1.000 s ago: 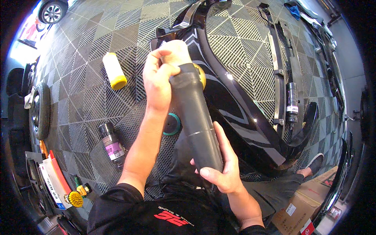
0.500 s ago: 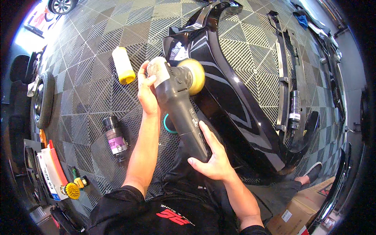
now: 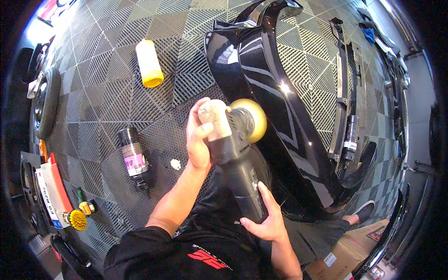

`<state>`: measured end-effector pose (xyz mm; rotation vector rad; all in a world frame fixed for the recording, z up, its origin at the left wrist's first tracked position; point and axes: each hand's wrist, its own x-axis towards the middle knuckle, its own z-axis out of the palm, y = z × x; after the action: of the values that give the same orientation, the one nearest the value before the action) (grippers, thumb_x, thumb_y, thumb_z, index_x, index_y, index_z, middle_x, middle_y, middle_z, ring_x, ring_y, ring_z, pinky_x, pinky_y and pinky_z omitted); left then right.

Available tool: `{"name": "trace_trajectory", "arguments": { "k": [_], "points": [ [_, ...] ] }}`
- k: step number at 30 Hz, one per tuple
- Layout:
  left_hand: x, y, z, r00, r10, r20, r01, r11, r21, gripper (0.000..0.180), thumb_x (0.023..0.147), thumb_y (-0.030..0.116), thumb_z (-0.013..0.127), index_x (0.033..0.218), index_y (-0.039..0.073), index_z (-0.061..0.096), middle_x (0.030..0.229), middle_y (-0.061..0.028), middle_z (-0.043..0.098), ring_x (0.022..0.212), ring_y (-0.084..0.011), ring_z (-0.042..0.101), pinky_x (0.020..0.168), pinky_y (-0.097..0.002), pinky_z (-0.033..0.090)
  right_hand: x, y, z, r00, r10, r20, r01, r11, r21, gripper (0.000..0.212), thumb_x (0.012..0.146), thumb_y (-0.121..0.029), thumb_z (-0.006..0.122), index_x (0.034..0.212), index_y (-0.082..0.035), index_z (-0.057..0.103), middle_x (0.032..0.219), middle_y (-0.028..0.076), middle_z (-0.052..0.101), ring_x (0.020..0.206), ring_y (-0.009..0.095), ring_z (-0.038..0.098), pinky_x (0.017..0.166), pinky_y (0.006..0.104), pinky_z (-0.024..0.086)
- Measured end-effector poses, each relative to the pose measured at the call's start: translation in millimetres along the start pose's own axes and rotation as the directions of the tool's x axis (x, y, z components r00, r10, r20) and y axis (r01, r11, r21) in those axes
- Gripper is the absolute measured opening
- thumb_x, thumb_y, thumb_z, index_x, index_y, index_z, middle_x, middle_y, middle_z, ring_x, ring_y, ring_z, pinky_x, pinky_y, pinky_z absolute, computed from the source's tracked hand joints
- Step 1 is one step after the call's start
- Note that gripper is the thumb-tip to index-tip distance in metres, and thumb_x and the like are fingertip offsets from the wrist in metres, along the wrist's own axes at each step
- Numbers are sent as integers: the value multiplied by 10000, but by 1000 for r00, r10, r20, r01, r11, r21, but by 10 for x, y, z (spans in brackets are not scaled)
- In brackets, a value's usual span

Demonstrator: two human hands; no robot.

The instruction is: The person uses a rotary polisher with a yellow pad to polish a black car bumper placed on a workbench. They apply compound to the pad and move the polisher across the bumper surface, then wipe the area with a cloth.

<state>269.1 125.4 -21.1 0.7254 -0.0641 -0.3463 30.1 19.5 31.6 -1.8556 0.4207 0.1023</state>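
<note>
Both my hands hold a black car polisher [image 3: 240,175] with a round yellow foam pad [image 3: 255,122]. My left hand [image 3: 198,147] is closed round its head, over a pale patterned cover [image 3: 215,119]. Around the lower body my right hand [image 3: 267,218] is wrapped, thumb on the near end. The pad faces right and overlaps the edge of a glossy black car body panel [image 3: 298,140]; whether it touches the panel I cannot tell. Left of my left forearm a dark bottle with a purple label [image 3: 134,158] lies on the textured mat.
A white bottle with a yellow end [image 3: 149,65] lies farther off. At the left are a wheel [image 3: 46,105] and a round yellow brush [image 3: 78,220]. Long black trim [image 3: 340,100] and another dark bottle [image 3: 351,137] lie beyond the panel. A cardboard box [image 3: 347,254] stands near right.
The polisher, held in both hands, has moved nearer to me and to the right. The view has shifted a little. A teal ring beside it is hidden now; a small whitish piece shows on the mat.
</note>
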Motion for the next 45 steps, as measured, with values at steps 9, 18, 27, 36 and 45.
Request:
{"name": "trace_trajectory", "arguments": {
  "k": [9,18,27,36,45],
  "points": [
    [104,97,-11,996,-22,-90,31,995,95,636,787,104,657,1375,-12,443,1228,-137,620,1120,-233,622,1006,-362,499,59,-59,53,1000,1,-23,0,998,60,990,676,-226,877,1507,26,400,1435,247,532,1331,325,537,1117,402,406],
    [1195,420,-254,989,118,-90,-94,966,240,461,872,94,659,1306,-24,557,1183,-91,658,1089,-190,634,984,-316,499,1156,-401,64,992,-103,66,78,949,304,1056,720,-253,866,1569,8,295,1515,168,454,1392,243,441,1166,364,311],
    [1711,492,34,987,153,-47,-136,956,258,314,885,147,682,1159,-3,652,1064,-57,676,946,-161,648,874,-291,526,1574,-546,-108,990,-125,59,88,899,430,1025,733,-218,847,1572,-14,294,1540,188,425,1427,263,407,1184,384,304],
    [1446,487,-206,979,164,-118,-131,961,245,357,854,111,675,1182,-22,632,1059,-69,685,966,-178,651,912,-311,520,1440,-466,53,984,-166,65,134,929,344,1043,722,-226,874,1563,11,304,1533,151,441,1401,235,430,1175,361,303],
    [1025,373,-401,995,92,-49,-82,981,174,485,809,101,657,1264,-8,529,1087,-129,660,963,-226,667,880,-337,556,1060,-303,111,988,-139,75,122,973,197,978,716,-185,836,1550,-27,351,1481,185,504,1388,268,464,1172,378,318]
  ]
}}
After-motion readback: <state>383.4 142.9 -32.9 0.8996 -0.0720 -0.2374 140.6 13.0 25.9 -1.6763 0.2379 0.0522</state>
